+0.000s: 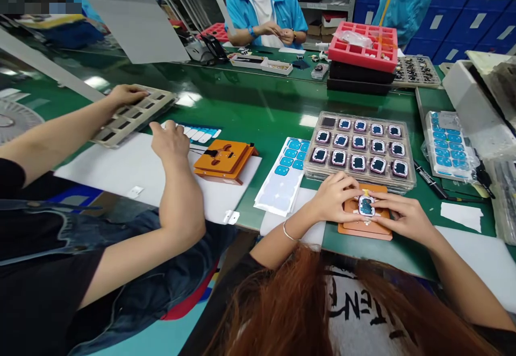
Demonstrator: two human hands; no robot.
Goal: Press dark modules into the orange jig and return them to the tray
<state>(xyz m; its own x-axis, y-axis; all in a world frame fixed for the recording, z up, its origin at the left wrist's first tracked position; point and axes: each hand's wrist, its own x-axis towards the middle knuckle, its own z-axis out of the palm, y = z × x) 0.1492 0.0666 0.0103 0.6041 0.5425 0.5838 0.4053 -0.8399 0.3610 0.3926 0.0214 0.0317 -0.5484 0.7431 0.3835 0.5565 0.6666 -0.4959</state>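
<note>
A small square watch-face module [366, 206], white-rimmed with a dark screen, sits on an orange fixture block [365, 232] at the table's near edge. My left hand [337, 197] grips the module's left side, fingers curled over the block. From the right, the fingertips of my right hand [401, 217] press on the module's other edge. A bit of yellow shows just above it. Directly behind my hands lies a clear plastic tray [360, 176] with rows of similar modules; its far left pocket holds none. Left of it is a sheet of blue stickers [282, 178].
Beside me on the left, a co-worker's hands [171, 141] are near a beige tray [139, 114] and another orange fixture [223, 159]. On the right lie a black marker [430, 180], a torn paper [461, 216] and a blue-patterned pack [449, 143]. Red trays [363, 49] are stacked behind.
</note>
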